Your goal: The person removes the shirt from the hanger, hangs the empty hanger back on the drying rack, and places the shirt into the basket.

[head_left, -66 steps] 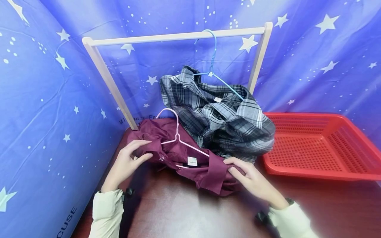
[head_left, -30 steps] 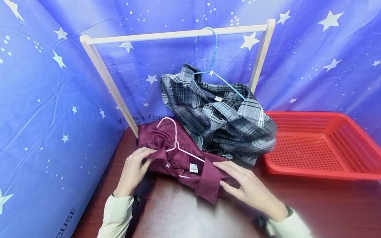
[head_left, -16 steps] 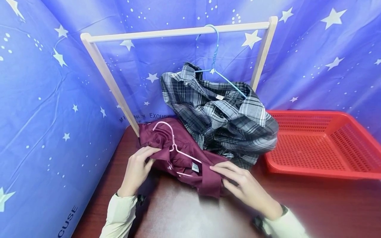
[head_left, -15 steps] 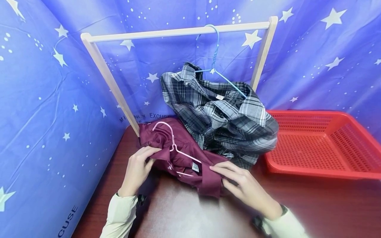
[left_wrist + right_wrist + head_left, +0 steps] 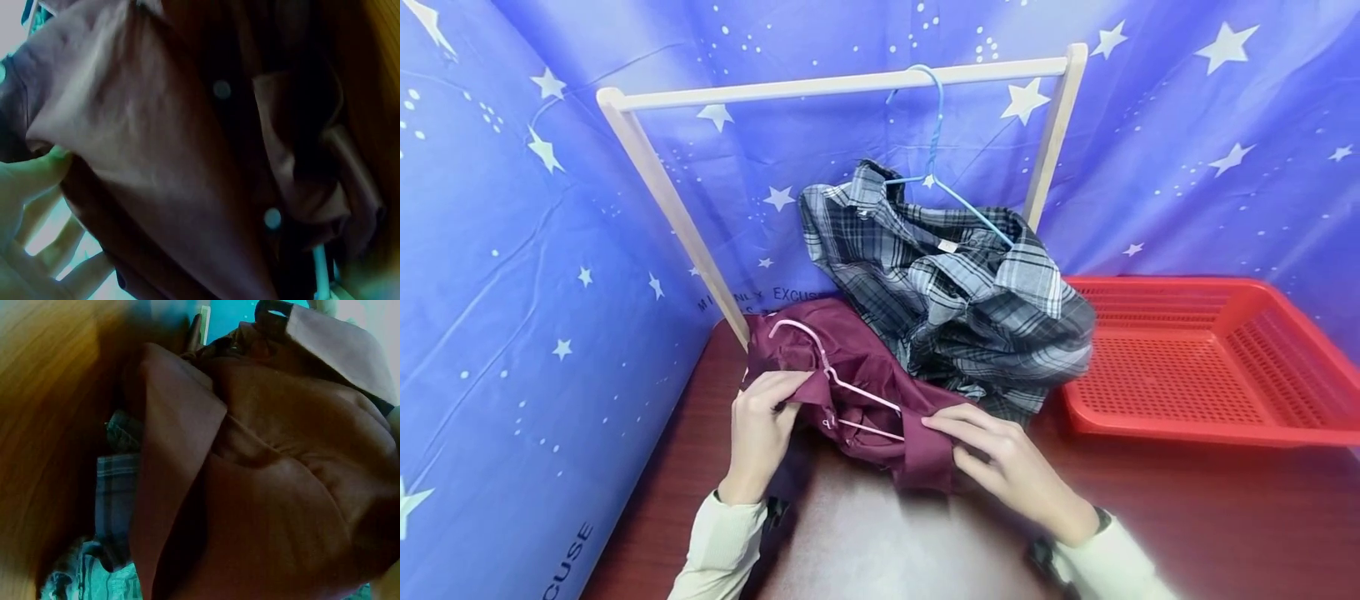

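Pinching maroon shirt, left hand and right hand flank pink hanger; hook points toward upper left, nearer left hand.

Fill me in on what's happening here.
A person holds a maroon shirt by its collar, left hand on one side and right hand on the other. A pink hanger sits in the neck opening, its hook free of the wooden rack. Behind, a plaid shirt hangs from the rack on a blue hanger. A red basket stands to the right.
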Demonstrator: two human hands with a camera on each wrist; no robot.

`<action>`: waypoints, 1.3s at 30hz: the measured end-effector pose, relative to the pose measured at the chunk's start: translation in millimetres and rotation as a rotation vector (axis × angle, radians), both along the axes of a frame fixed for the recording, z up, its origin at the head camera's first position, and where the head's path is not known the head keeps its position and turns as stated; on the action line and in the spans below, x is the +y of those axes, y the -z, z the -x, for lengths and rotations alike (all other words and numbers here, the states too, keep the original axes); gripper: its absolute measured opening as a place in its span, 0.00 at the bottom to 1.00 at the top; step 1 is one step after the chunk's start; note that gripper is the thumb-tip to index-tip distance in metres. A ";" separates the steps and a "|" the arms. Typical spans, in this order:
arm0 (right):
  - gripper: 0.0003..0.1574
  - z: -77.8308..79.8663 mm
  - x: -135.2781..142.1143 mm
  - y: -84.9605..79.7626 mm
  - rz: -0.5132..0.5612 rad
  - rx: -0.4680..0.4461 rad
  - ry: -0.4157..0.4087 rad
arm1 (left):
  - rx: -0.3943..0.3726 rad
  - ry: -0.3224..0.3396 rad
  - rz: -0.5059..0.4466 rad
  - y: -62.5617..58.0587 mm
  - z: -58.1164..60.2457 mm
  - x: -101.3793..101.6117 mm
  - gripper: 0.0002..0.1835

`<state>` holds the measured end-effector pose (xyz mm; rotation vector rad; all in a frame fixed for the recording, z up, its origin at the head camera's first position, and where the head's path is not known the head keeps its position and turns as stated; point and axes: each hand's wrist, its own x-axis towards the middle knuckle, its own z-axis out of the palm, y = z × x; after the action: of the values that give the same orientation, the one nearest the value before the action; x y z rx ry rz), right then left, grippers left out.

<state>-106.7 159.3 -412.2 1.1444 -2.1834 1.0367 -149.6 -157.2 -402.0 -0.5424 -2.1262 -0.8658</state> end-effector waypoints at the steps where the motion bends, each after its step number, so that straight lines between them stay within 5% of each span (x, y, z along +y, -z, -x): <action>1: 0.31 1.0 -0.2 -0.1 -0.002 -0.002 -0.003 | 0.000 -0.003 -0.007 -0.4 -1.1 1.8 0.17; 12: 0.31 8.2 0.7 4.1 -0.011 -0.020 -0.003 | 0.025 0.008 -0.002 0.3 -7.0 18.5 0.11; 25: 0.34 14.4 9.6 8.2 0.002 -0.027 0.018 | -0.143 0.038 0.111 -10.2 -12.6 18.0 0.26; 29: 0.34 13.0 9.8 7.7 -0.017 -0.023 0.024 | -0.125 0.026 0.118 -12.2 -10.3 20.0 0.29; 39: 0.34 12.9 10.3 4.1 -0.091 0.084 0.074 | -0.023 0.003 0.182 -9.9 -2.9 17.7 0.18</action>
<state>-119.6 169.7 -416.3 1.1166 -2.2087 0.8513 -146.7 -139.5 -392.1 -0.6310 -2.2394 -0.6871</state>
